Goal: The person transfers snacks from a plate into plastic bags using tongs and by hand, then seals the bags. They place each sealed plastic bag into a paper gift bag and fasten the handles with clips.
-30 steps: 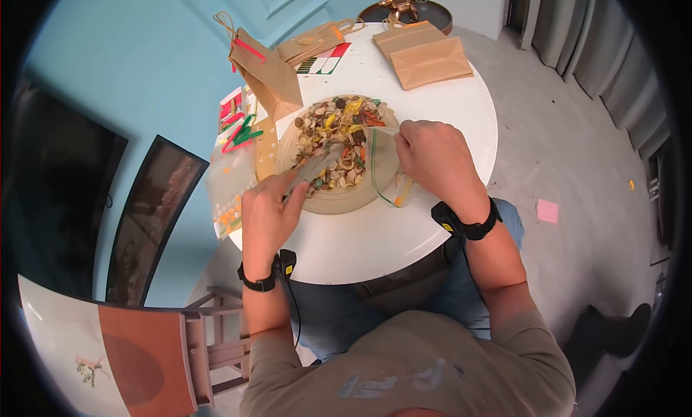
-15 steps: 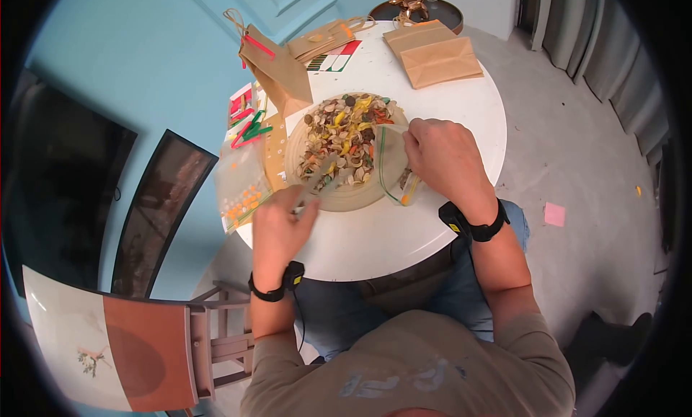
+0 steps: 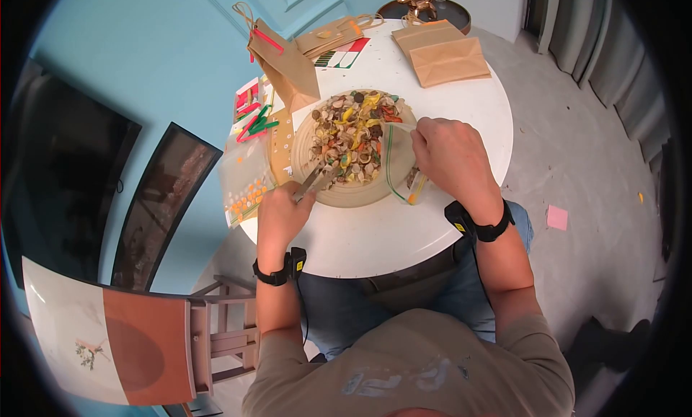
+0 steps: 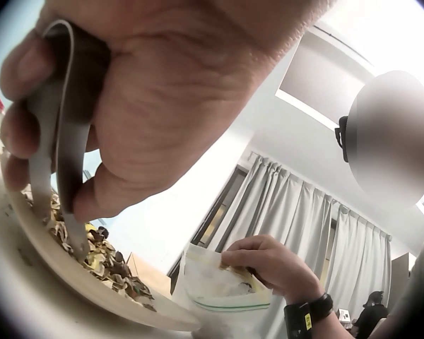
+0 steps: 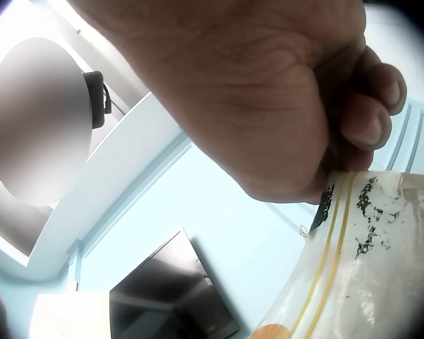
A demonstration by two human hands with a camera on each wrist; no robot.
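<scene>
Metal tongs (image 4: 69, 120) are gripped in my left hand (image 3: 282, 216), their tips down among the dried flower and petal mix (image 3: 347, 132) at the near left of the round plate (image 3: 360, 195). In the left wrist view the tongs' arms stand a little apart, tips in the mix (image 4: 102, 261). My right hand (image 3: 454, 154) pinches the edge of a clear zip bag (image 3: 398, 157), which hangs over the plate's right side. The right wrist view shows the fingers of my right hand (image 5: 268, 106) curled on the bag (image 5: 367, 261).
Brown paper bags (image 3: 450, 62) lie at the table's back right; another (image 3: 288, 71) stands at the back left. Red and green strips (image 3: 256, 125) and a bag of orange pieces (image 3: 246, 186) lie at the left. A dark tray (image 3: 454, 13) with a shiny figure is behind.
The tongs have moved from a blurred position above the plate's near left into the mix. My right hand still holds the bag beside the plate; the whole head view has shifted slightly.
</scene>
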